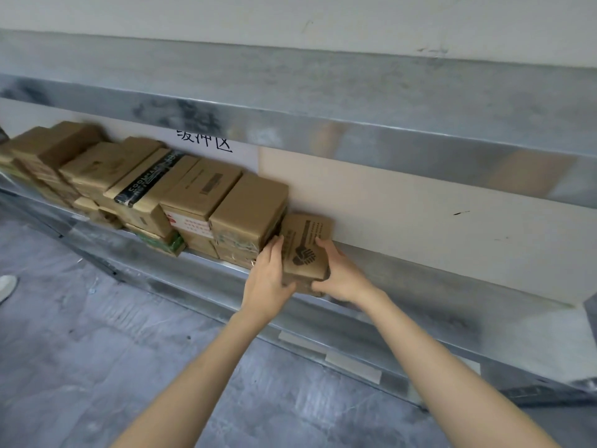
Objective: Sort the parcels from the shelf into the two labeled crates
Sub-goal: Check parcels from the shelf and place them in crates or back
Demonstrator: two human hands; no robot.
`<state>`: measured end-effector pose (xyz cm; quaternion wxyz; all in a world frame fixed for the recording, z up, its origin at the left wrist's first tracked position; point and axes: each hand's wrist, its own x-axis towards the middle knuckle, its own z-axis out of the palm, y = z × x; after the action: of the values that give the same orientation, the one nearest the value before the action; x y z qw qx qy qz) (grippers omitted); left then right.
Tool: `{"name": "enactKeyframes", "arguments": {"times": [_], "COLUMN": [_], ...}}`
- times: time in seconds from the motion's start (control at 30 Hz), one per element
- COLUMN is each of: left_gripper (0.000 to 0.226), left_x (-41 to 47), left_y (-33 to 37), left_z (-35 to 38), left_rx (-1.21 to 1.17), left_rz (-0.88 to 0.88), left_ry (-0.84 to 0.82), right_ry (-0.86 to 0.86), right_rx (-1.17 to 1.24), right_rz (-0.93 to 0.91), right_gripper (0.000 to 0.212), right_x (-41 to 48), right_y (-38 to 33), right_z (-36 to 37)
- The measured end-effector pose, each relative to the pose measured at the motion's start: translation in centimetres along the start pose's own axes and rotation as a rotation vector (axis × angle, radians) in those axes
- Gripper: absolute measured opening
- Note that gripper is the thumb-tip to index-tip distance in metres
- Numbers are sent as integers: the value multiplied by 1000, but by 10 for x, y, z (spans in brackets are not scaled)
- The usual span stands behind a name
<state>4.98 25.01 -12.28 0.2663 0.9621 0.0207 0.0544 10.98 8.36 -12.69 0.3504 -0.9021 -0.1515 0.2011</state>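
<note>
At frame centre, small brown cardboard parcel with a black handshake print [305, 245] sat at the front edge of the galvanised metal shelf [436, 286], just right of the stacks.
- Left hand [269, 276] gripped its left side, fingers laid along the edge, thumb low at the front.
- Right hand [344, 276] gripped its right side, one digit hooked over the top face, the rest wrapped round the side.
- Parcel tilted slightly, print facing up. Something brown showed under it between the hands; couldn't tell whether that was a second parcel.
- Left of it, touching or nearly so: row of stacked brown cardboard parcels [248, 205] running to the upper left of the frame, several layers high. One carried a strip of black printed tape [145, 182].
- White sign with black characters [206, 143] on the back wall above the stacks, top cut off by the upper metal shelf [323, 130].
- Pale blank label strips [352, 362] stuck to the shelf's front lip, lower right.
- Grey floor [97, 350] lower left; white shoe [6, 286] at the left edge.
</note>
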Motion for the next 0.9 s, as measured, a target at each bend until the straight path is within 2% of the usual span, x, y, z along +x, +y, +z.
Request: {"name": "enactKeyframes", "arguments": {"times": [0.1, 0.2, 0.37, 0.57, 0.73, 0.83, 0.9], "left_gripper": [95, 87, 81, 77, 83, 76, 66], "left_x": [3, 6, 7, -8, -32, -53, -70], "left_y": [-1, -2, -1, 13, 44, 75, 100], "left_z": [4, 6, -1, -19, -40, -51, -53], "left_rx": [-273, -405, -450, -517, -665, -737, -768], "left_rz": [-180, -263, -262, -295, -331, -293, -239], "left_ry": [-54, -83, -130, -246, -348, -417, -452], "right_ry": [-52, -69, -55, 44, 134, 213, 314], "right_rx": [-38, -27, 32, 101, 307, 408, 463], "right_rz": [3, 8, 25, 38, 91, 96, 89], "right_gripper": [104, 106, 104, 101, 119, 125, 119], "right_x": [0, -1, -12, -53, -116, -163, -198], "right_y": [2, -2, -9, -16, -27, -34, -34], "right_z": [-7, -7, -8, -12, -20, -28, -32]}}
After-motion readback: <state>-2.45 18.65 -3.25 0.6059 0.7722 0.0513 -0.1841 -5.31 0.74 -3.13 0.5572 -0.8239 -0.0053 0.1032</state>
